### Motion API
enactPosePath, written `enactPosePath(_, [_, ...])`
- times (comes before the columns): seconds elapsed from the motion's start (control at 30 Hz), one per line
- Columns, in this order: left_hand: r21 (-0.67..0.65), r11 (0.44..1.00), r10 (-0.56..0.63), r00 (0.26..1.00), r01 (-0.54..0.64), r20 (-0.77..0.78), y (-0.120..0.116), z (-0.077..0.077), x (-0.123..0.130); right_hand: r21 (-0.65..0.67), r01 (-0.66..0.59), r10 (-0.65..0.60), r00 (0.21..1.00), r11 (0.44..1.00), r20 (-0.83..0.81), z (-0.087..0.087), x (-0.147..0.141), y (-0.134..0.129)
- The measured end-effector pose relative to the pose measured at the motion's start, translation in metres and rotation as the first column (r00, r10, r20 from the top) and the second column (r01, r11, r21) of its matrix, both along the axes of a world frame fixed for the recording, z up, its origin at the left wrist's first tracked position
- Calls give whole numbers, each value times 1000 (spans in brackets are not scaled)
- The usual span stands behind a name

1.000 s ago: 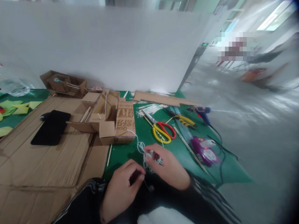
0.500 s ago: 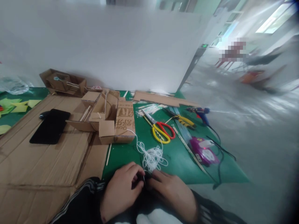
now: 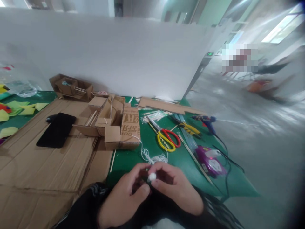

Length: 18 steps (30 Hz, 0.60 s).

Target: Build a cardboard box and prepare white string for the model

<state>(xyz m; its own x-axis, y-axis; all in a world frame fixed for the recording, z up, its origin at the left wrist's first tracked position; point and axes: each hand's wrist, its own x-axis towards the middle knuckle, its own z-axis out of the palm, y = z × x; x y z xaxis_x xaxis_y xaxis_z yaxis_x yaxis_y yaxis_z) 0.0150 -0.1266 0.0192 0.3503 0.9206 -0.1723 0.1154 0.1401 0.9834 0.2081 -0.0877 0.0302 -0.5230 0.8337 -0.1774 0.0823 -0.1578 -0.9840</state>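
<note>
"Where are the hands, measured from the red-and-yellow-handled scissors [image 3: 160, 130]?"

"Both are on the near side of the scissors, close together; the right hand [image 3: 178, 188] pinches a small white ball [image 3: 152, 176] between thumb and fingers; the left hand [image 3: 127, 194] is curled just beside it, thumb and fingers bent inward; whether it grips anything I cannot tell."

"And the white string [image 3: 160, 158]?"

"It lies in a loose heap on the green tabletop [image 3: 132, 159], between the scissors and the hands; a strand runs off to the left of the scissors, onto the printed face of a cardboard box [image 3: 131, 127]; another strand rises to about the yellow handle loop."

"What is to the right of the scissors?"

"Yellow-and-black pliers [image 3: 190, 128] near them; a blue glue gun [image 3: 209, 124] farther out, its cord trailing toward the near side; a purple plastic device [image 3: 212, 163] with a small red light, right and nearer to the person."

"Beyond and to the left?"

"Thin sticks [image 3: 158, 115] just past the blade tips; a cardboard strip [image 3: 164, 105] behind those; well to the left, a flat black pad [image 3: 57, 130] on cardboard sheets [image 3: 64, 162]; farthest left, a clear plastic bottle [image 3: 23, 88]."
</note>
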Motion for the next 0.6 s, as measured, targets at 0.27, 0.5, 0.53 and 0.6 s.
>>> enactPosePath(0.27, [13, 978, 207, 976, -208, 64, 3, 2, 4, 67, 142, -139, 989, 988, -55, 11, -14, -3])
enactPosePath(0.5, [183, 947, 286, 952, -263, -108, 3, 10, 2, 76, 235, -234, 972, 969, -13, 6, -22, -2])
enactPosePath(0.53, [201, 944, 288, 950, -261, -122, 3, 10, 2, 110, 249, -251, 968, 962, 12, 6, -23, -2])
enactPosePath(0.6, [234, 940, 289, 943, -247, -165, 3, 11, 3, 182, 267, -282, 957, 946, 68, 5, -26, -2])
